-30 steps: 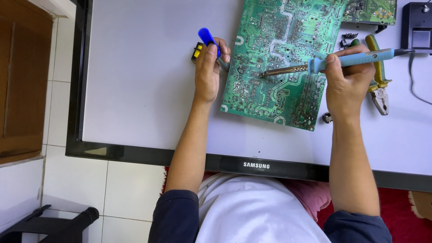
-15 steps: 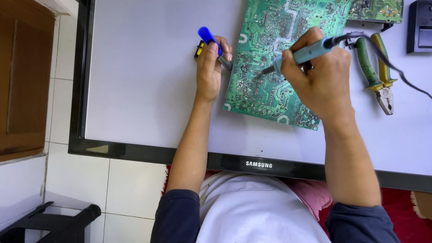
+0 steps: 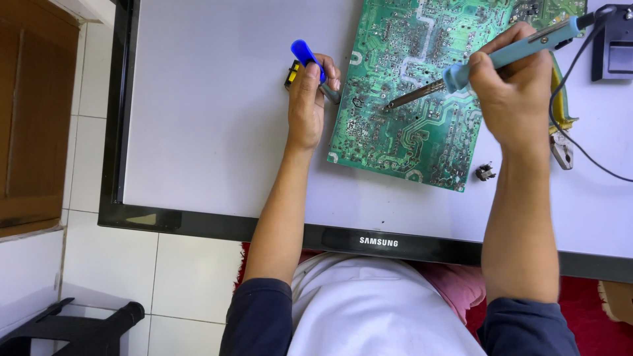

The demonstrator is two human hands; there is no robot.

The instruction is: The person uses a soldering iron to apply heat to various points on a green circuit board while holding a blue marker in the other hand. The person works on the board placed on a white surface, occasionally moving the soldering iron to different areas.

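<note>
A green circuit board (image 3: 409, 132) lies solder-side up on a white panel with a black frame (image 3: 217, 118). My right hand (image 3: 511, 99) grips a light-blue soldering iron (image 3: 508, 53); its metal tip (image 3: 395, 102) touches the board near the middle. My left hand (image 3: 308, 99) rests at the board's left edge and holds a blue-handled desoldering pump (image 3: 310, 59) with a yellow and black part. The pump's nozzle lies against the board's edge.
Yellow-handled pliers (image 3: 560, 125) lie right of the board, partly behind my right hand. A small metal part (image 3: 485, 173) sits by the board's lower right corner. A dark box (image 3: 613, 53) stands at top right, with a black cord (image 3: 580, 145) trailing. White floor tiles (image 3: 99, 264) lie left.
My right hand has shifted right and turned, so the iron now points left and down with its tip on the board's middle. The left hand with the pump has stayed in place.
</note>
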